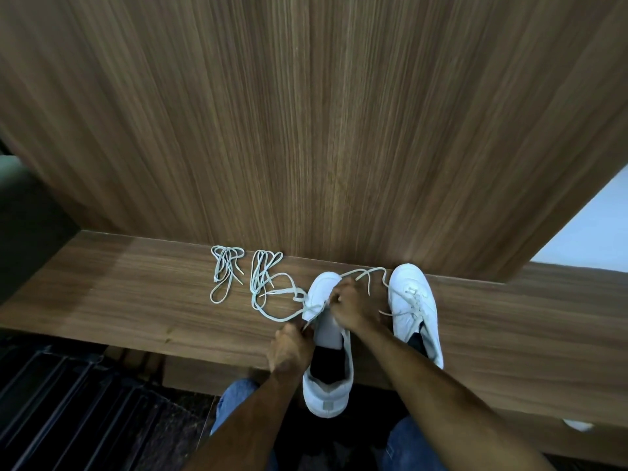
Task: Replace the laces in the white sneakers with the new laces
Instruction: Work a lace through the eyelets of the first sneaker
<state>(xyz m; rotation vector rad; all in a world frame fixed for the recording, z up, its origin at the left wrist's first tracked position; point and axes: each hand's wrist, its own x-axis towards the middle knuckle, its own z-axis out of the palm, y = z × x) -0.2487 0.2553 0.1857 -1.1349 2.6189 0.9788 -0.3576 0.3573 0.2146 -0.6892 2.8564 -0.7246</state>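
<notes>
Wooden bench (136,300): two white sneakers, toes toward the wood-grain panel (306,130).

Left sneaker (328,348): heel overhangs the bench edge; left hand (290,345) pinches its lace (272,314), right hand (350,305) grips at the eyelets.

Right sneaker (416,307): loosely laced.

Two folded lace bundles (226,270), (263,268) lie left.

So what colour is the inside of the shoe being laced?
Black lining, seen in the head view.

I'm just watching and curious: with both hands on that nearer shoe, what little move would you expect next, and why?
Probably a pull with the left hand to draw the lace through an eyelet. Its fingers pinch the lace at the edge of the nearer sneaker, the right hand works at the eyelets, and a slack loop lies on the wooden bench.
</notes>
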